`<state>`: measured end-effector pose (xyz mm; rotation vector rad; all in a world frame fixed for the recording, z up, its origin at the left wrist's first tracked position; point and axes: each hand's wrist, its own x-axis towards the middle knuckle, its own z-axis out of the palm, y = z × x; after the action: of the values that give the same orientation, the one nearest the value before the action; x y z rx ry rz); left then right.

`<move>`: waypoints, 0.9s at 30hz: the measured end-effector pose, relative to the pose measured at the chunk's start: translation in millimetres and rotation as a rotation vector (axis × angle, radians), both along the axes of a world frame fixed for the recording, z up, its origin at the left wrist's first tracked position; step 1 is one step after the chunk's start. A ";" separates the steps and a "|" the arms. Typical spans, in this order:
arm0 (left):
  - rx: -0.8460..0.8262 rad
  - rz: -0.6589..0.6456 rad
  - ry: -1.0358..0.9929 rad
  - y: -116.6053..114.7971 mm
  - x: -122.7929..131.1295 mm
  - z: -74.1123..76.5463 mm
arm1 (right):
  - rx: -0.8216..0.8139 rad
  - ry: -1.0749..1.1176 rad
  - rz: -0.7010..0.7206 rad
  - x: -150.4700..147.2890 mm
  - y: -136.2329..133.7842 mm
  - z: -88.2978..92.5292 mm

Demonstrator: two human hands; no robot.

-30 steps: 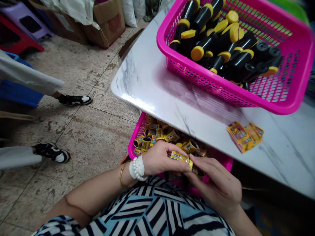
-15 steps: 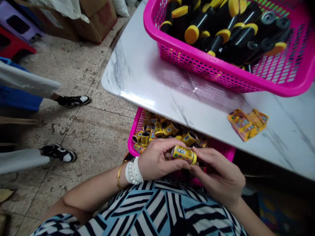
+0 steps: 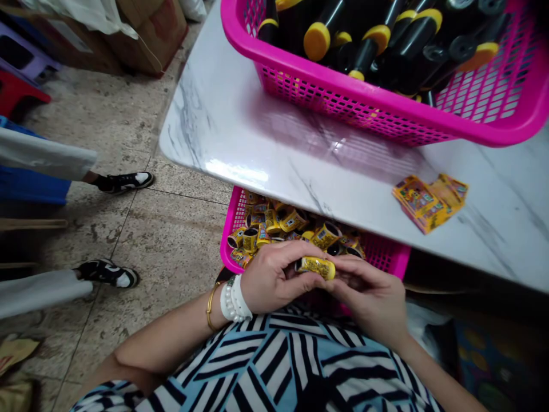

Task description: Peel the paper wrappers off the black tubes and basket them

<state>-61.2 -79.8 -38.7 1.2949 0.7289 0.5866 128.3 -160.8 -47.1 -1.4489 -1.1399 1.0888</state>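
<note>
One yellow container (image 3: pixel 312 265), label (image 3: pixel 318 267) illegible

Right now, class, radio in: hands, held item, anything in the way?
Left hand holding yellow-labelled container sideways; right hand touching its yellow end. Lower pink basket beneath hands. Nothing visibly blocking.

From afar I read the tabletop (image 3: pixel 193 117) as smooth, glossy and marble-patterned; on it, the basket (image 3: pixel 343 84) looks like shiny perforated plastic, the cards (image 3: pixel 429 206) slick printed paper; left of the tabletop, the floor (image 3: pixel 180 229) seems rough, matt stone; in front of the tabletop, the small container (image 3: pixel 317 266) has a shiny surface.
</note>
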 end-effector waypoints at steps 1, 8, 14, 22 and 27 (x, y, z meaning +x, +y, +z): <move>-0.076 -0.005 -0.010 -1.0 0.7 -2.1 | -0.038 0.053 0.015 0.3 0.3 1.9; -0.624 -0.054 -0.019 -6.3 9.3 -16.9 | 0.075 -0.129 0.254 17.6 12.9 16.1; -0.825 -0.113 -0.201 -8.3 7.1 -18.3 | 0.242 -0.136 0.214 17.4 11.2 5.9; -0.861 -0.113 -0.169 -7.6 8.2 -19.4 | 0.394 -0.355 0.380 20.5 11.0 11.9; -0.819 -0.089 -0.091 -7.9 8.1 -21.9 | 0.406 -0.428 0.391 19.7 12.1 12.7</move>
<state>-53.1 -87.7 -60.6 0.5322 0.7212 0.2204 148.0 -148.7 -34.4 -1.1869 -1.8881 0.7475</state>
